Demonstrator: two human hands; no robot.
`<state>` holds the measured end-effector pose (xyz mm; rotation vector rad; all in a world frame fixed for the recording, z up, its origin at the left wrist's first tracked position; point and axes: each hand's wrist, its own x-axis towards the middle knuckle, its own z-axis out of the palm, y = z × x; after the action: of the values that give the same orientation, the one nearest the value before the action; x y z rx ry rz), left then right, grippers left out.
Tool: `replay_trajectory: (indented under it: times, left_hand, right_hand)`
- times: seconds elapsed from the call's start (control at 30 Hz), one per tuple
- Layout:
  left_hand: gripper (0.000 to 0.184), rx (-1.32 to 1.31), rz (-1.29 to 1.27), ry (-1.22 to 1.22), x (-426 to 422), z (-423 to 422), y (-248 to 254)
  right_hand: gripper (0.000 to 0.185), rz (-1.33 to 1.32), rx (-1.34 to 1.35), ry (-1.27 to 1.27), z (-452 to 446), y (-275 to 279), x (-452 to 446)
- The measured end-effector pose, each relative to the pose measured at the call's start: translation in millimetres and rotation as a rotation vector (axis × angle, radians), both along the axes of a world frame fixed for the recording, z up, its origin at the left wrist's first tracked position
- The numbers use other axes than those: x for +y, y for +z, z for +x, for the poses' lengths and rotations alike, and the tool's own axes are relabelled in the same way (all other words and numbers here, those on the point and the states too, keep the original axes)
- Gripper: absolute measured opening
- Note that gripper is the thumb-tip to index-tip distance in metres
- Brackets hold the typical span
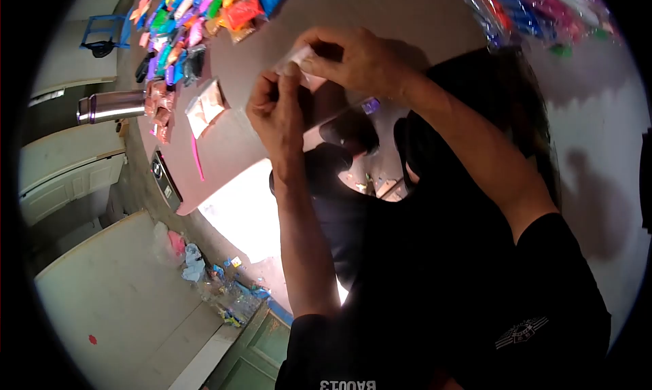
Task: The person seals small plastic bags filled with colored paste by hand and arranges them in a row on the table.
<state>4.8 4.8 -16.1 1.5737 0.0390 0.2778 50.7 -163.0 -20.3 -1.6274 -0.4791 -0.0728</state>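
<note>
We hold a small, clear-and-pale packet (303, 54) up over the surface (234, 145), our left hand (277, 115) and right hand (360, 62) both pinching it narrowly between thumb and fingers. Beyond our left hand lie a larger packet (206, 109) and a pink strip (197, 157), with many colourful packets (204, 16) heaped near a metal flask (115, 107).

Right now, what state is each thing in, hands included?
Left hand: pinching the small packet
Right hand: pinching it too
Small packet: held up; sealed or open, cannot tell
White-and-orange packet: lying on the table
Pink stick: lying loose
Colourful packets: heaped together
Steel bottle: capped or not, unclear
</note>
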Motion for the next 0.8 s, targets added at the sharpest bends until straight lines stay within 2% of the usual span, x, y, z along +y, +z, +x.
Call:
replay_trajectory:
  times: [0.1, 0.27, 0.37, 0.5, 0.57, 0.73, 0.8]
  left_hand:
    - [0.027, -0.045, 0.055, 0.034, -1.3, 1.3, 0.2]
    - [0.026, 0.062, 0.136, 0.054, -3.2, 2.2, 4.0]
    - [0.026, 0.042, 0.229, 0.017, -4.9, 0.0, 5.6]
    - [0.027, 0.000, 0.220, 0.024, -3.4, 1.5, 0.2]
    - [0.035, -0.068, 0.157, 0.040, -5.5, 2.5, -1.1]
    - [0.030, -0.017, 0.200, 0.036, -2.9, 1.4, 0.9]
    - [0.030, 0.009, 0.226, 0.042, -5.2, 0.7, 2.9]
  right_hand:
    - [0.027, 0.007, -0.010, 0.020, 5.3, -8.2, 4.9]
    - [0.023, 0.008, 0.060, 0.079, 5.7, -6.7, -2.3]
    - [0.023, 0.037, 0.036, 0.058, 6.5, -9.1, -1.2]
    - [0.023, 0.027, 0.018, 0.079, 4.0, -5.9, 0.9]
    - [0.023, -0.011, -0.006, 0.061, 2.0, -1.1, 0.3]
    - [0.023, -0.045, -0.092, -0.007, 5.6, -8.5, 2.5]
    - [0.022, 0.061, -0.056, -0.013, 7.7, -10.8, 3.5]
